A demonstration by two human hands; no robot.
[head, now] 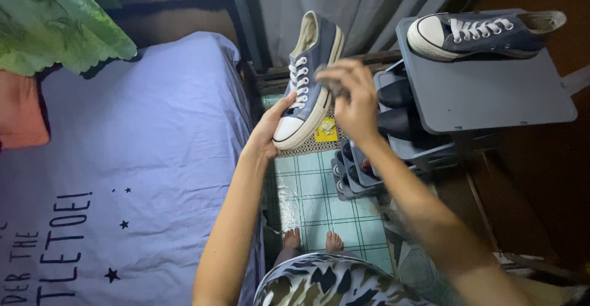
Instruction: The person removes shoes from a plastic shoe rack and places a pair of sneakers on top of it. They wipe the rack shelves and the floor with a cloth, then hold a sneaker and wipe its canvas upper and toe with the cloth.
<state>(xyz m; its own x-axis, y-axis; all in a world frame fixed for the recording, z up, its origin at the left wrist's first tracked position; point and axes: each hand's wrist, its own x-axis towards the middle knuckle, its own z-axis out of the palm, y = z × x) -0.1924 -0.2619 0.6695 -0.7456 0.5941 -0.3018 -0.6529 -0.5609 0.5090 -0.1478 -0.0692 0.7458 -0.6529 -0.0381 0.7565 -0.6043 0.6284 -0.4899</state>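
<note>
The blue sneaker [310, 78] is held up in the air in front of the person, above the checked floor [319, 201], toe down and heel up, with its white laces and tongue facing the camera. The left hand [270, 127] supports it from below — fingers closed around the white toe cap and sole edge. The right hand [350, 94] is at the shoe's side, just beside the laces, fingers pinched on a small dark cloth [332, 86] (blurred, so its exact kind cannot be told) that meets the canvas.

Judgement on the wiping in hand: it would go best with the left grip kept firm at the toe so the shoe does not twist, and with the cloth pressed flat and drawn along the side panel rather than dabbed — the laces are easy to snag.

Surroundings: the matching sneaker [485, 34] lies on its sole on top of a grey shoe rack [491, 91], well apart from the hands. Dark shoes sit in the rack's lower shelves. A bed [135, 158] with a pale purple sheet lies to the left, with a green cloth [55, 23] at its far corner. The person's bare feet [313, 241] rest on the floor below.
</note>
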